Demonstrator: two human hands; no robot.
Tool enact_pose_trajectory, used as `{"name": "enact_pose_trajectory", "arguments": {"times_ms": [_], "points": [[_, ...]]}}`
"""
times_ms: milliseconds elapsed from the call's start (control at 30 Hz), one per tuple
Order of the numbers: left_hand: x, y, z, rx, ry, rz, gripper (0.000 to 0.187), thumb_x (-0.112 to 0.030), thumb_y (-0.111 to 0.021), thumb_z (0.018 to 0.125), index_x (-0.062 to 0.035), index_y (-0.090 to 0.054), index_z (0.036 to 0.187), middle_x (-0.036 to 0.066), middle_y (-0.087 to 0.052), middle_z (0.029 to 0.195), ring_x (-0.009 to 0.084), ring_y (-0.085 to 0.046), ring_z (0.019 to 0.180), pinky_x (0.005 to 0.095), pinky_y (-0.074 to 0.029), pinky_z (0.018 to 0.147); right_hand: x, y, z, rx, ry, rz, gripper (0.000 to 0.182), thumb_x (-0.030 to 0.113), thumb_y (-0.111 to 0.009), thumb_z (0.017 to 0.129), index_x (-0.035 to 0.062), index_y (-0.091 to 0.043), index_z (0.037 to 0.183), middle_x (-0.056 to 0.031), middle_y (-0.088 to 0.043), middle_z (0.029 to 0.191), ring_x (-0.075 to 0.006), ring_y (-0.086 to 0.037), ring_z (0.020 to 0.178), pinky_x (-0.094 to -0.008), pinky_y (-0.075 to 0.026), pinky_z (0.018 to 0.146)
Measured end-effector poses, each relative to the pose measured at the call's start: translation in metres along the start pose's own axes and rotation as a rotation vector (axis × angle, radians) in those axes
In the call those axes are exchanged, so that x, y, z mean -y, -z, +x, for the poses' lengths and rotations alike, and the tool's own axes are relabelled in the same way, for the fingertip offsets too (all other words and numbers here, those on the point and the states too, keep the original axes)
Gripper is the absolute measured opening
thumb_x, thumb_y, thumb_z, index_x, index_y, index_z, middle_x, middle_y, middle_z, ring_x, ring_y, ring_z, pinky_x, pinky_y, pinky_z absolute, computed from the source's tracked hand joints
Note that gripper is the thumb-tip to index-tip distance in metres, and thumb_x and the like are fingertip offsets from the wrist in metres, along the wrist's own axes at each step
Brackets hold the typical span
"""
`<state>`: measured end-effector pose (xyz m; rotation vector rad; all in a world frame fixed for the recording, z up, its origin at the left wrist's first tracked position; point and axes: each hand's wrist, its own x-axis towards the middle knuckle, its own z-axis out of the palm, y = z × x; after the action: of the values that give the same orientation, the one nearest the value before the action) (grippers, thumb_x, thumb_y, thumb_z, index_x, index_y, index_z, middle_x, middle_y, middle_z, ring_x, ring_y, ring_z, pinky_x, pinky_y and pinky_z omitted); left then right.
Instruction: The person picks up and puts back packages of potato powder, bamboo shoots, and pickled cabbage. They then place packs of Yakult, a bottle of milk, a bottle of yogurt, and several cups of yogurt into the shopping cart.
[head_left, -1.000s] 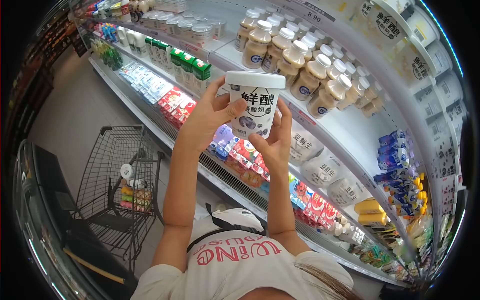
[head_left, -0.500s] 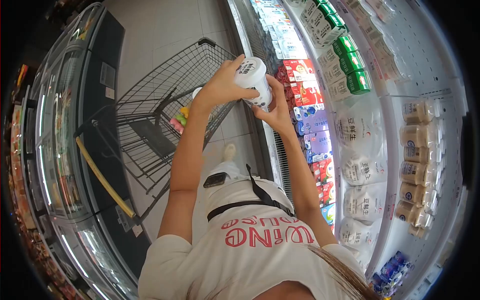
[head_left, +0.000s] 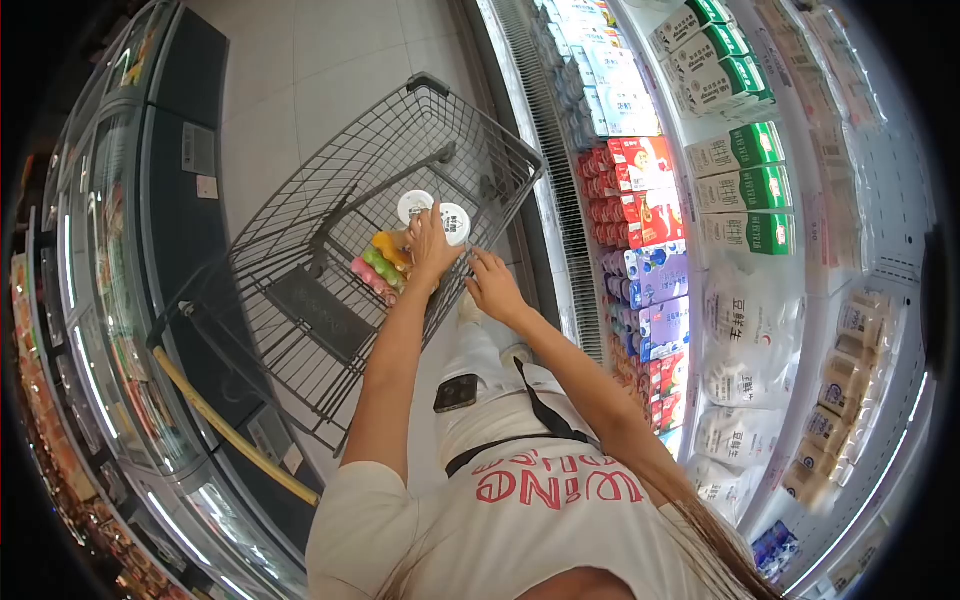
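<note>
Inside the shopping cart (head_left: 300, 215), my left hand (head_left: 428, 252) has its fingers against the side of a white lidded tub (head_left: 456, 226) and grips it. Black print shows on its round lid. My right hand (head_left: 496, 292) is just below the tub at the cart's near right side, its fingers stretched and apart, holding nothing. A second white lidded tub (head_left: 414, 206) stands up against the first. Beside my left hand lie small pink bottles (head_left: 374, 282), green bottles (head_left: 381, 266) and orange bottles (head_left: 393, 248).
On the right, a chilled shelf holds red drink packs (head_left: 640, 165), purple packs (head_left: 662, 278), green-and-white cartons (head_left: 745, 190) and bagged white packages (head_left: 738, 433). A glass-fronted freezer (head_left: 120, 330) runs along the left. The cart's yellow handle (head_left: 235, 425) is near it.
The white tub has gone from between both hands, above the cart's right side, down into the cart beside the other tub. My right hand has come off it.
</note>
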<state>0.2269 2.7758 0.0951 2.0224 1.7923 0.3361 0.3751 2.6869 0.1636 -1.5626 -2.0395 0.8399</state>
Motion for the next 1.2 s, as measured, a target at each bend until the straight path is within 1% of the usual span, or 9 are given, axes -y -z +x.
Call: {"name": "enact_pose_trajectory", "arguments": {"times_ms": [200,600,700,800,867,933,1033,1067,1200], "points": [[0.02,-0.043,0.012,0.212,-0.086,0.252,0.11,-0.037,-0.085,0.058,-0.0088,-0.025,0.145,0.015,-0.04,0.135,0.0331,-0.031,0.132,0.0585,-0.02,0.107,0.006,-0.009,0.0,0.056,-0.057,-0.003,0.029,0.014,-0.055,0.09,0.0006,-0.054,0.116,-0.0197,-0.046,0.132,-0.0428,-0.048,0.111,-0.0461,-0.041,0.096],[0.013,-0.076,0.031,0.333,0.013,0.419,0.113,-0.039,-0.082,0.064,-0.0102,-0.015,0.149,0.014,-0.032,0.144,0.0342,-0.017,0.14,0.062,-0.012,0.11,0.007,-0.01,0.007,0.083,-0.09,0.018,0.027,0.017,-0.055,0.089,0.0001,-0.056,0.111,-0.0195,-0.048,0.127,-0.0408,-0.049,0.107,-0.0442,-0.041,0.093],[0.0,-0.05,0.023,0.252,0.032,0.328,0.085,-0.035,-0.076,0.072,-0.005,-0.035,0.141,0.017,-0.044,0.137,0.0361,-0.034,0.133,0.0608,-0.027,0.104,0.005,-0.007,0.008,0.029,-0.053,-0.001,0.025,0.018,-0.058,0.088,0.0012,-0.056,0.107,-0.0186,-0.049,0.126,-0.0416,-0.049,0.104,-0.0456,-0.042,0.091],[-0.003,-0.002,-0.002,0.526,0.344,0.072,0.048,-0.034,-0.064,0.083,-0.0025,-0.057,0.118,0.02,-0.062,0.115,0.039,-0.056,0.112,0.055,-0.044,0.089,0.006,-0.006,0.001,-0.023,0.001,-0.056,0.023,0.019,-0.06,0.087,0.0039,-0.057,0.104,-0.0172,-0.05,0.125,-0.0413,-0.049,0.103,-0.0462,-0.042,0.089],[0.019,0.005,-0.058,0.474,0.172,0.073,0.035,-0.034,-0.053,0.09,-0.0018,-0.063,0.097,0.022,-0.068,0.091,0.0422,-0.064,0.087,0.0508,-0.049,0.077,0.012,-0.003,-0.008,-0.018,0.045,-0.093,0.022,0.021,-0.06,0.088,0.0059,-0.057,0.103,-0.0157,-0.051,0.122,-0.0402,-0.049,0.103,-0.0461,-0.043,0.088],[-0.017,0.06,-0.102,0.378,0.281,-0.05,0.036,-0.035,-0.049,0.092,-0.0021,-0.062,0.1,0.025,-0.066,0.087,0.0434,-0.063,0.084,0.0509,-0.048,0.077,0.021,-0.002,-0.018,0.005,0.101,-0.128,0.021,0.023,-0.06,0.087,0.0075,-0.057,0.102,-0.0138,-0.053,0.116,-0.0386,-0.049,0.101,-0.046,-0.044,0.085],[-0.019,0.046,-0.158,0.206,0.344,-0.195,0.035,-0.033,-0.048,0.094,-0.002,-0.061,0.103,0.025,-0.066,0.088,0.0433,-0.063,0.082,0.053,-0.046,0.074,0.03,-0.013,-0.025,0.091,0.058,-0.123,0.023,0.027,-0.061,0.087,0.0095,-0.057,0.101,-0.0111,-0.053,0.104,-0.0358,-0.049,0.095,-0.0455,-0.045,0.079],[-0.023,0.042,-0.173,0.075,0.297,-0.17,0.032,-0.032,-0.047,0.094,-0.0046,-0.062,0.103,0.023,-0.066,0.086,0.042,-0.063,0.081,0.0522,-0.046,0.071,0.029,-0.015,-0.029,0.079,0.081,-0.13,0.023,0.028,-0.06,0.087,0.0109,-0.058,0.102,-0.0103,-0.052,0.101,-0.0351,-0.049,0.093,-0.0446,-0.045,0.078],[-0.056,0.066,-0.198,0.019,0.256,-0.075,0.029,-0.032,-0.05,0.092,-0.0075,-0.065,0.098,0.019,-0.066,0.083,0.0392,-0.063,0.077,0.0492,-0.047,0.07,0.029,-0.018,-0.053,0.039,0.153,-0.167,0.021,0.032,-0.059,0.088,0.0146,-0.062,0.1,-0.0089,-0.052,0.095,-0.0329,-0.048,0.088,-0.041,-0.045,0.076]]}}
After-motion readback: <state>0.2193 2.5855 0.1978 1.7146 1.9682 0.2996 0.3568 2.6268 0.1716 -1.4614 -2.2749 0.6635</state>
